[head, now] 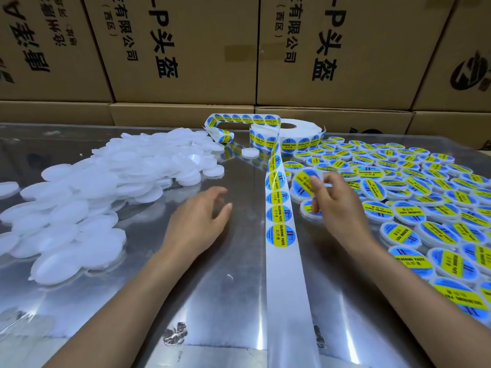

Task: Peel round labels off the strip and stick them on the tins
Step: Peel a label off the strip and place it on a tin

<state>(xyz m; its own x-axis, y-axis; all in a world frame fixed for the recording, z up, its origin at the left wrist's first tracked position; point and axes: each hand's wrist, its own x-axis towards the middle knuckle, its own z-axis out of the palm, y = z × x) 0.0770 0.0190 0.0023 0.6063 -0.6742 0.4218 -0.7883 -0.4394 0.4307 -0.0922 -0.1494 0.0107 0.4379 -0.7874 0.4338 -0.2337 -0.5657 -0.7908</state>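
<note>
The right hand [337, 200], right of centre in the frame, pinched a labelled tin [305, 183] between thumb and fingertips, tilted up off the metal table [239, 301]. The left hand [198, 221], centre frame, hovered over the table with its fingers loosely spread and holding nothing. Between the two hands ran the strip [281, 261], from the bottom edge up to the roll [289, 135] at upper centre, with round labels [280, 235] on its middle stretch and bare backing nearer the bottom. A heap of plain white tins [106, 181] lay at left; the labelled tins [414, 197] were spread across the right side. Cardboard boxes [186, 49] filled the top of the frame.
</note>
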